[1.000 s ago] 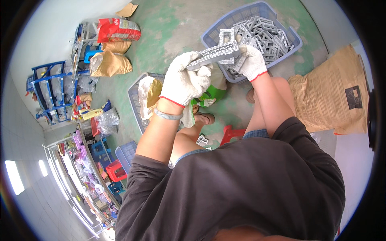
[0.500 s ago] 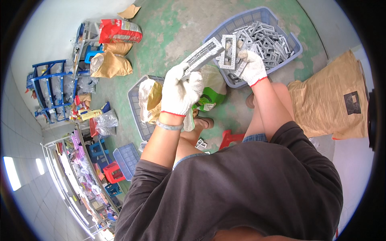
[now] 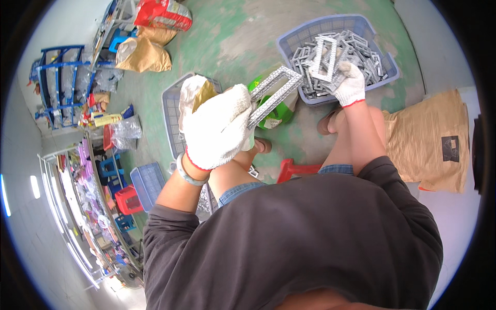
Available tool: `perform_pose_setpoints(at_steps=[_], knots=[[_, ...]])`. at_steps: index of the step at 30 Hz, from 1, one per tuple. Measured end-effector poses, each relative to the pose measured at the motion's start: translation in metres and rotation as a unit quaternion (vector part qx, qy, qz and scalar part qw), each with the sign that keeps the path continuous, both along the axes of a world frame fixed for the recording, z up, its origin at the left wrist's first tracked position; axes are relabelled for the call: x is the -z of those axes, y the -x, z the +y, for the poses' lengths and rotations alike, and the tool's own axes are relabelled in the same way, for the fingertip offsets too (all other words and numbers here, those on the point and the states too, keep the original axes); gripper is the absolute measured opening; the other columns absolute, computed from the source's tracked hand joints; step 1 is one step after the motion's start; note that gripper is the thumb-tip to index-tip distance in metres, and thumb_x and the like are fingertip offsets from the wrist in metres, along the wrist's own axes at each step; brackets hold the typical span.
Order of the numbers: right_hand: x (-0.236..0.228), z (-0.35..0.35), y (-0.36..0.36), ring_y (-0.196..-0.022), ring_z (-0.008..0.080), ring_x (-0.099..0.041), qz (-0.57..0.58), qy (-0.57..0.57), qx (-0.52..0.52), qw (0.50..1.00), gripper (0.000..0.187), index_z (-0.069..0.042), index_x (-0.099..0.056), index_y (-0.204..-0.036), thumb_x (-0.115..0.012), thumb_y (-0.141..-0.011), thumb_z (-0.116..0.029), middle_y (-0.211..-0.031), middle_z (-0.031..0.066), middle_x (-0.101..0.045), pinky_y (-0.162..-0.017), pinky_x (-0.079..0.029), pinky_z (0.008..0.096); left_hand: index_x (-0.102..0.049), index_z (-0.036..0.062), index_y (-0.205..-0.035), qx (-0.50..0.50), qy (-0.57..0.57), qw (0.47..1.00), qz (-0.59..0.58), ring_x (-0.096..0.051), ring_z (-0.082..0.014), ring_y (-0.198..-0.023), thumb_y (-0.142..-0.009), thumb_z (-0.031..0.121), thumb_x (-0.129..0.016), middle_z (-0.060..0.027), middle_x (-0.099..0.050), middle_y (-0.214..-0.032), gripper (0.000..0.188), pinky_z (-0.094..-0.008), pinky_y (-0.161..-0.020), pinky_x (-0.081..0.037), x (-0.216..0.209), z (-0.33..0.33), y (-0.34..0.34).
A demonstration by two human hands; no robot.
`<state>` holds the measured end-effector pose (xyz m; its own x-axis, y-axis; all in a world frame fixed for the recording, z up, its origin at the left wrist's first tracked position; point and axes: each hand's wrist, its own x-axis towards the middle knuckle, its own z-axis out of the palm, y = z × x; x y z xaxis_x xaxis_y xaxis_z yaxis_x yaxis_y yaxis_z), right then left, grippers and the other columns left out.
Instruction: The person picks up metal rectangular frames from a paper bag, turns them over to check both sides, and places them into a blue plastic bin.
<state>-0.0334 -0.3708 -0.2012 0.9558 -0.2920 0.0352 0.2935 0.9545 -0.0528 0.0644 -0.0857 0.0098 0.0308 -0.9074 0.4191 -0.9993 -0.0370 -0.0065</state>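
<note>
A red printed sack (image 3: 164,14) lies at the top, far left of the left hand's fingers (image 3: 240,111). Tan paper bags (image 3: 142,51) sit just below it. A brown paper sack (image 3: 431,139) with a small dark square label (image 3: 450,149) lies below-right of the right hand's fingers (image 3: 347,77).

left hand (image 3: 219,129) grips a metal frame (image 3: 274,94); right hand (image 3: 349,85) lifts another frame (image 3: 324,58) over blue basket (image 3: 294,39).
</note>
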Motion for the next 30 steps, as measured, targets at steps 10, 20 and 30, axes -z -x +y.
perform_pose_setpoints(at_steps=[10,20,30], knots=[[-0.006,0.039,0.005,-0.125,0.0466,-0.049,0.009,0.028,-0.062,0.998,0.055,0.005,-0.046,-0.136,-0.055,-0.083,-0.005,-0.136,0.0265,-0.051,-0.105,-0.040,0.0643,-0.068,0.0058,-0.092,-0.279,0.026,0.960,-0.033,-0.068,-0.0293,-0.088,-0.071,0.011,-0.077,-0.0109,-0.068,-0.100,0.023,-0.0338,-0.075,-0.055,0.023,0.144,-0.060],[-0.050,0.081,-0.016,-0.126,0.0466,-0.048,0.067,0.038,-0.094,0.993,0.058,0.002,-0.048,-0.137,-0.052,-0.079,-0.009,-0.139,0.0233,-0.049,-0.103,-0.040,0.0671,-0.066,0.0092,-0.091,-0.533,-0.045,0.842,0.068,-0.063,-0.0395,-0.086,-0.080,0.030,-0.072,-0.0190,-0.065,-0.093,0.025,-0.0471,-0.075,-0.051,0.137,0.196,-0.168],[-0.038,0.104,-0.030,-0.121,0.0467,-0.053,0.093,0.151,-0.111,0.978,0.067,0.002,-0.045,-0.140,-0.064,-0.078,-0.013,-0.136,0.0257,-0.052,-0.097,-0.046,0.0649,-0.065,0.0024,-0.112,-0.323,0.068,0.899,0.287,-0.063,-0.0395,-0.102,-0.084,0.040,-0.067,-0.0245,-0.064,-0.107,0.047,-0.0462,-0.088,-0.050,0.115,0.128,-0.136]])
